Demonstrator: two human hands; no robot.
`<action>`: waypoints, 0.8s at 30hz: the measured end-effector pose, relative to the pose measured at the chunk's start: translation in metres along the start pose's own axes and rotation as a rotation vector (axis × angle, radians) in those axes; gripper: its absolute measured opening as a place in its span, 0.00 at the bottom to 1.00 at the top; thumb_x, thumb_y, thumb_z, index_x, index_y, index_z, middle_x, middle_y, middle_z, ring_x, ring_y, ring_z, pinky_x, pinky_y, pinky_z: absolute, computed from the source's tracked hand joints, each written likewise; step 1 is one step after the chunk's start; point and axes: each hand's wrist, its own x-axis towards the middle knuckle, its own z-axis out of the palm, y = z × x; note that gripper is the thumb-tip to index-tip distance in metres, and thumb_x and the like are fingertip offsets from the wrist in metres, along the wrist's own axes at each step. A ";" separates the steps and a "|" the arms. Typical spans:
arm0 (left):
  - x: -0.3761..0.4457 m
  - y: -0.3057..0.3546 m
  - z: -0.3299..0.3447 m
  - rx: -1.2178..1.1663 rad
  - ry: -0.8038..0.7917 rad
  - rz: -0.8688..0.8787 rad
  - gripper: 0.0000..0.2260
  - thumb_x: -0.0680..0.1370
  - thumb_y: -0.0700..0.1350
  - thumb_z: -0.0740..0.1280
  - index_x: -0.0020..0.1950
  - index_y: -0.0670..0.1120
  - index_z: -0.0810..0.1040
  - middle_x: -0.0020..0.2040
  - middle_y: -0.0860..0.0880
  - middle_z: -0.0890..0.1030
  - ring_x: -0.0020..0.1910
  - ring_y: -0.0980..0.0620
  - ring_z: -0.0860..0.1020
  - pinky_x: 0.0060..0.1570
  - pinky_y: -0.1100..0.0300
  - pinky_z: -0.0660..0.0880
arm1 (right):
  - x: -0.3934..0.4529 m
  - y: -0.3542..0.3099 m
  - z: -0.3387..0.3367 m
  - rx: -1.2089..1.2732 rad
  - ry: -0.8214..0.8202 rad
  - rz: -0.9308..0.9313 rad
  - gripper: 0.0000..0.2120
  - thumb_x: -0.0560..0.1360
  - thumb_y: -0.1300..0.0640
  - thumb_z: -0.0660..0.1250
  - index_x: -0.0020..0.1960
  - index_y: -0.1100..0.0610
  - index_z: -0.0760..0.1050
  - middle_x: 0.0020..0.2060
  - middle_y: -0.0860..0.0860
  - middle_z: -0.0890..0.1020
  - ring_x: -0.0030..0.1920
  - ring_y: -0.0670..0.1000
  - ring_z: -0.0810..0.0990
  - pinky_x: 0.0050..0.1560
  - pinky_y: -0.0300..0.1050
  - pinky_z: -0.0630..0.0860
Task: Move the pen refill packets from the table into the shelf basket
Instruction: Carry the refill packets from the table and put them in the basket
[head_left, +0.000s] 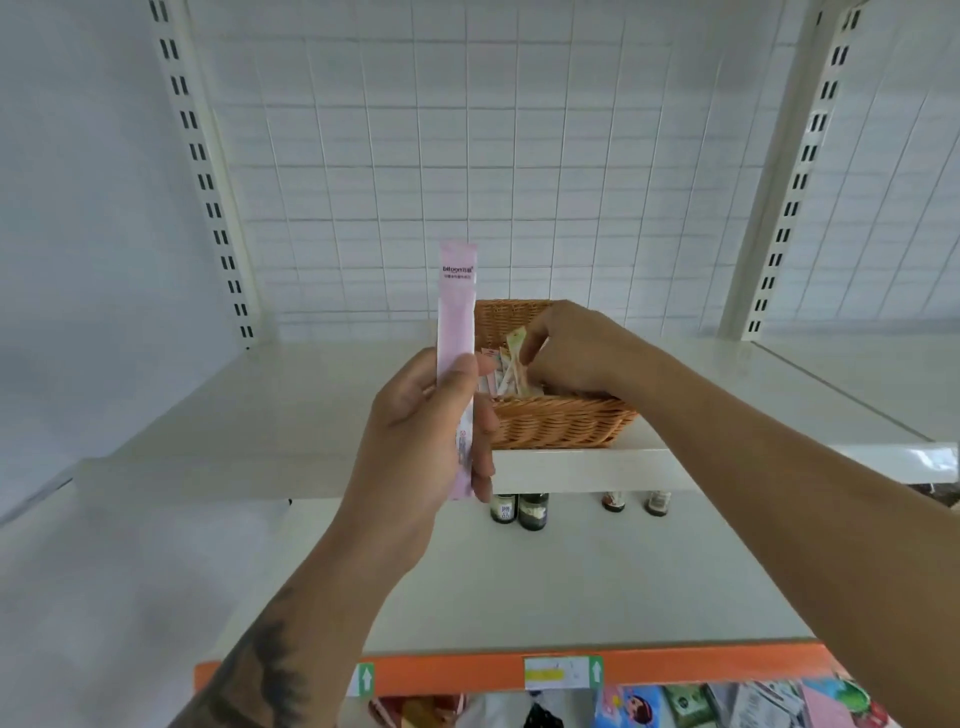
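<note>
On the upper shelf (322, 395), at its front edge, sits a wicker basket (561, 423). Several refill packets (501, 371) lie loose inside it, leaning at mixed angles; colours pale pink, white, some green.

Right hand (569, 351) reaches down into the basket from the right, arm crossing the front rim. Fingertips pinch the top end of one packet (515, 343), which stands tilted among the others.

Left hand (415, 441) is raised in front of the shelf edge, left of the basket. It holds a pink packet (456, 332) upright: long, narrow, flat, printed text near the top. Thumb presses the front face, fingers curl round the right edge. Forearm tattooed.

Lower shelf (571, 582): four small bottles (519, 512) near the back.
</note>
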 end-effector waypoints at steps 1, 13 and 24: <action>-0.001 0.000 -0.001 0.001 0.003 -0.011 0.10 0.86 0.47 0.62 0.57 0.45 0.81 0.36 0.46 0.76 0.27 0.47 0.70 0.27 0.56 0.72 | 0.001 0.001 0.003 -0.038 0.002 -0.003 0.11 0.74 0.63 0.70 0.42 0.47 0.82 0.50 0.47 0.81 0.47 0.49 0.79 0.40 0.42 0.74; -0.011 -0.001 -0.005 -0.040 -0.103 -0.191 0.29 0.81 0.66 0.53 0.57 0.47 0.84 0.36 0.44 0.77 0.26 0.52 0.63 0.29 0.59 0.57 | -0.058 0.000 -0.011 0.318 0.467 -0.215 0.07 0.78 0.60 0.68 0.48 0.48 0.81 0.37 0.44 0.81 0.38 0.44 0.79 0.35 0.29 0.72; -0.030 -0.011 0.011 -0.122 -0.019 -0.102 0.10 0.85 0.45 0.61 0.56 0.44 0.81 0.49 0.42 0.84 0.46 0.45 0.81 0.40 0.49 0.73 | -0.143 0.006 0.078 0.374 0.634 -0.599 0.09 0.78 0.58 0.72 0.58 0.54 0.78 0.46 0.42 0.81 0.47 0.43 0.79 0.47 0.36 0.74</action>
